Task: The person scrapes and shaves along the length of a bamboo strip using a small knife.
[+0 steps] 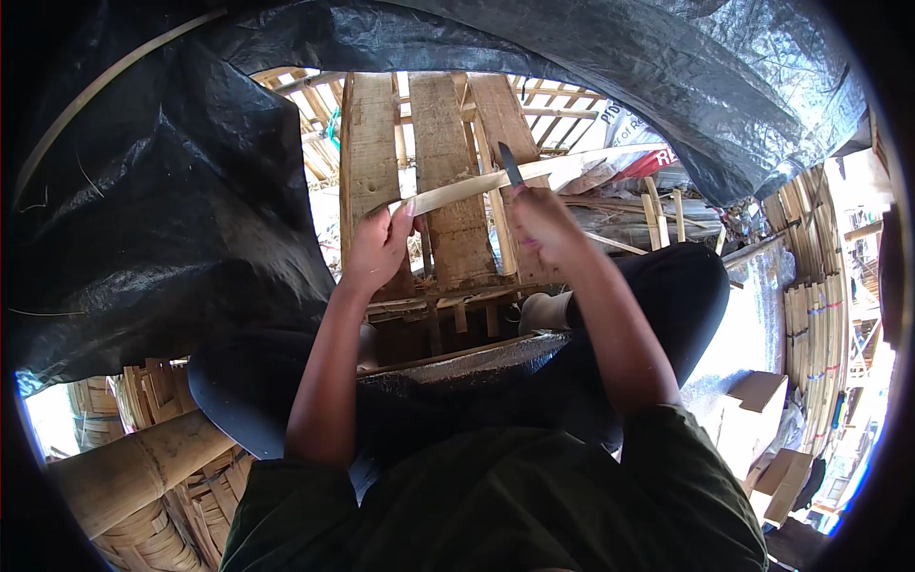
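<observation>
A long pale strip, bamboo by its look, (pixel 453 193) runs from my left hand up toward the right, above some wooden planks. Closed around its near end is my left hand (pixel 379 250), thumb on top. My right hand (pixel 548 225), slightly blurred, grips a knife (pixel 511 164). The dark blade points up and a little left, and crosses the strip near its middle. Whether the edge bites into the strip cannot be made out. The knife's handle is mostly hidden in my fist.
Upright wooden planks (pixel 441 143) stand in front of me. Black plastic sheeting (pixel 191 210) hangs at the left and overhead. Bundled bamboo strips (pixel 817 324) line the right side, near cardboard boxes (pixel 760 391). A thick bamboo pole (pixel 143 467) lies at lower left.
</observation>
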`<action>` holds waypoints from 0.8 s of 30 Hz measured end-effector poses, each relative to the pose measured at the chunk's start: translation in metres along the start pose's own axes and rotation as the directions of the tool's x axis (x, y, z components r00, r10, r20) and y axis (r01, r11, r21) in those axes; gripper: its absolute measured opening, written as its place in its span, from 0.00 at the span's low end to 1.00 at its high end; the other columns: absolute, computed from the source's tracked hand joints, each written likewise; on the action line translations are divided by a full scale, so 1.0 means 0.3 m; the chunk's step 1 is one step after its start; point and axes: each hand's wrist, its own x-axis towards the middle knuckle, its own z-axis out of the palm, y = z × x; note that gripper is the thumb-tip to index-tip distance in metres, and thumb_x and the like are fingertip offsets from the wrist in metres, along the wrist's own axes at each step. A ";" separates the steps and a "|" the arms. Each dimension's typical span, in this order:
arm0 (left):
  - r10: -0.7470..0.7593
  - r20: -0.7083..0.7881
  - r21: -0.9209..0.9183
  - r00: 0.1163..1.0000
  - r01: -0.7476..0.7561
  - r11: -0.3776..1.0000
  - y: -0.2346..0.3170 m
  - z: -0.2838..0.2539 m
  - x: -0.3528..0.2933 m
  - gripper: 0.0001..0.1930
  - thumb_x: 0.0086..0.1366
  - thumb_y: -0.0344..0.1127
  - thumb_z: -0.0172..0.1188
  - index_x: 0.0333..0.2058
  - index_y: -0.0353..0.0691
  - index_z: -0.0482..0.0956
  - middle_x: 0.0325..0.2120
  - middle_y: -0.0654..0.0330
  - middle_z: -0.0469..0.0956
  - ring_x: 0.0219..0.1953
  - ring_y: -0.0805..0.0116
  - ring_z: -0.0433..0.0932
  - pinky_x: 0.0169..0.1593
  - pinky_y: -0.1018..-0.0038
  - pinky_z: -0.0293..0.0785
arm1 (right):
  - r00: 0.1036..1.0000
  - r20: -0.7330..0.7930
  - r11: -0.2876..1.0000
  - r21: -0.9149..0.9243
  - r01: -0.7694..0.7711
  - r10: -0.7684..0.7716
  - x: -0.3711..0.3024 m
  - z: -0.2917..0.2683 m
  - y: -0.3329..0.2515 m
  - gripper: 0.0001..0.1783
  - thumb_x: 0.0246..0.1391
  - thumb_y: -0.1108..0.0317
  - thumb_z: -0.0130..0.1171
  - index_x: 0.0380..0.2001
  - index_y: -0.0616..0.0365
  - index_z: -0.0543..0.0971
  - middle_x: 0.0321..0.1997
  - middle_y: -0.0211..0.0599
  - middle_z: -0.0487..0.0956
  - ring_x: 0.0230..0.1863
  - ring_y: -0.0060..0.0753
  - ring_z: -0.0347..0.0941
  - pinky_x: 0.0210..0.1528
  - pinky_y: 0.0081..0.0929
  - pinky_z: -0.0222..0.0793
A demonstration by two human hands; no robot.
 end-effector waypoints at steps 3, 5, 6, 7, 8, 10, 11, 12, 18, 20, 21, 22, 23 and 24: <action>-0.005 0.065 0.061 0.998 0.001 0.998 0.054 0.020 0.015 0.20 0.77 0.43 0.47 0.33 0.34 0.77 0.24 0.62 0.76 0.30 0.75 0.73 0.39 0.73 0.72 | 0.993 -0.117 0.975 0.216 0.042 -0.016 0.107 -0.210 0.014 0.10 0.67 0.63 0.43 0.30 0.51 0.67 0.17 0.20 0.58 0.13 0.18 0.49 0.13 0.26 0.42; -0.037 0.049 0.092 0.998 0.032 0.995 0.024 -0.013 -0.011 0.19 0.77 0.43 0.46 0.33 0.34 0.77 0.24 0.62 0.76 0.29 0.75 0.73 0.38 0.74 0.72 | 0.925 -0.377 0.998 0.009 0.060 -0.052 -0.016 -0.073 -0.069 0.16 0.70 0.61 0.41 0.28 0.56 0.66 0.16 0.28 0.64 0.14 0.23 0.60 0.13 0.27 0.58; -0.033 0.054 0.103 0.998 0.027 0.994 0.028 -0.008 -0.003 0.19 0.77 0.42 0.46 0.33 0.34 0.77 0.25 0.63 0.76 0.29 0.76 0.72 0.38 0.74 0.72 | 0.923 -0.382 0.998 0.006 0.064 -0.056 -0.059 -0.009 -0.052 0.16 0.70 0.61 0.41 0.28 0.56 0.66 0.16 0.28 0.64 0.14 0.23 0.60 0.13 0.27 0.58; -0.030 0.057 0.101 0.998 0.024 0.995 0.028 -0.004 0.000 0.19 0.77 0.42 0.46 0.33 0.34 0.77 0.25 0.63 0.76 0.29 0.76 0.72 0.38 0.74 0.72 | 0.964 -0.255 0.993 -0.102 0.055 -0.079 -0.089 0.039 -0.033 0.16 0.70 0.60 0.41 0.27 0.55 0.66 0.16 0.28 0.64 0.14 0.23 0.61 0.13 0.26 0.58; -0.022 0.027 0.047 0.999 0.021 0.999 0.027 0.000 -0.001 0.18 0.77 0.41 0.46 0.32 0.34 0.76 0.25 0.63 0.76 0.29 0.76 0.72 0.38 0.74 0.71 | 0.989 -0.122 0.976 -0.209 0.059 -0.086 -0.099 0.055 -0.026 0.17 0.71 0.60 0.41 0.27 0.55 0.66 0.16 0.28 0.64 0.14 0.22 0.61 0.13 0.25 0.58; -0.015 -0.005 -0.005 1.000 0.015 1.000 0.018 0.005 -0.001 0.18 0.77 0.40 0.45 0.32 0.34 0.76 0.25 0.63 0.76 0.29 0.76 0.72 0.37 0.74 0.71 | 0.999 -0.006 0.996 -0.075 -0.041 0.040 -0.024 -0.064 -0.041 0.14 0.70 0.58 0.44 0.30 0.51 0.66 0.17 0.22 0.61 0.13 0.19 0.52 0.13 0.21 0.43; 0.002 -0.003 0.014 1.000 -0.002 1.000 0.007 0.010 0.003 0.19 0.77 0.42 0.46 0.31 0.35 0.76 0.21 0.62 0.71 0.25 0.74 0.68 0.33 0.72 0.68 | 0.998 0.049 0.987 0.157 -0.044 0.036 0.008 -0.140 -0.046 0.15 0.71 0.57 0.43 0.30 0.52 0.66 0.17 0.21 0.60 0.13 0.20 0.52 0.13 0.22 0.44; 0.017 0.001 0.032 1.000 -0.017 0.999 -0.001 0.017 0.004 0.20 0.76 0.44 0.47 0.31 0.35 0.77 0.16 0.61 0.66 0.21 0.72 0.65 0.29 0.70 0.64 | 0.995 0.100 0.923 0.379 -0.059 0.022 0.025 -0.180 -0.049 0.16 0.71 0.56 0.42 0.30 0.52 0.66 0.16 0.21 0.59 0.13 0.20 0.52 0.13 0.24 0.45; 0.054 -0.086 -0.009 0.995 -0.055 0.998 0.013 0.015 -0.012 0.19 0.76 0.43 0.48 0.31 0.35 0.77 0.17 0.61 0.67 0.20 0.73 0.65 0.28 0.70 0.65 | 0.998 -0.044 0.998 0.041 -0.037 0.039 -0.088 0.036 -0.028 0.12 0.71 0.60 0.44 0.30 0.49 0.67 0.19 0.17 0.60 0.14 0.13 0.51 0.13 0.21 0.42; 0.054 -0.086 -0.011 0.995 -0.055 0.998 0.012 0.005 -0.008 0.19 0.76 0.43 0.48 0.30 0.35 0.77 0.16 0.61 0.66 0.19 0.73 0.65 0.27 0.70 0.64 | 0.959 0.243 0.939 0.270 -0.213 0.147 -0.046 -0.092 -0.061 0.13 0.70 0.58 0.45 0.30 0.49 0.67 0.19 0.19 0.60 0.14 0.16 0.53 0.13 0.22 0.44; -0.011 -0.006 0.007 1.000 0.011 1.000 0.023 0.005 -0.005 0.18 0.76 0.41 0.47 0.32 0.35 0.77 0.21 0.63 0.71 0.25 0.75 0.68 0.32 0.73 0.67 | 0.982 0.144 0.917 0.361 -0.169 0.124 -0.035 -0.135 -0.069 0.12 0.69 0.60 0.45 0.29 0.48 0.67 0.18 0.18 0.60 0.14 0.17 0.53 0.14 0.22 0.44; -0.082 0.065 0.035 0.994 0.080 0.996 0.031 0.003 -0.008 0.16 0.77 0.39 0.46 0.34 0.34 0.77 0.25 0.64 0.76 0.30 0.78 0.72 0.37 0.75 0.71 | 0.982 0.143 0.917 0.360 -0.170 0.126 -0.026 -0.129 -0.064 0.12 0.69 0.60 0.45 0.29 0.48 0.67 0.18 0.18 0.60 0.14 0.17 0.53 0.14 0.22 0.44; -0.084 0.065 0.034 0.994 0.082 0.996 0.031 0.006 -0.008 0.16 0.77 0.39 0.46 0.34 0.34 0.77 0.25 0.64 0.76 0.30 0.78 0.72 0.37 0.75 0.71 | 0.990 -0.072 0.959 0.268 -0.097 0.121 -0.014 -0.111 -0.048 0.11 0.68 0.61 0.44 0.29 0.47 0.67 0.18 0.18 0.60 0.14 0.16 0.52 0.14 0.22 0.43; -0.040 0.026 0.014 0.999 0.039 0.999 0.030 0.008 -0.006 0.17 0.76 0.40 0.47 0.32 0.35 0.77 0.22 0.63 0.73 0.26 0.77 0.70 0.34 0.74 0.69 | 0.955 -0.283 0.987 0.157 -0.044 0.088 -0.003 -0.088 -0.027 0.10 0.68 0.62 0.43 0.29 0.47 0.67 0.18 0.17 0.59 0.15 0.16 0.51 0.15 0.22 0.42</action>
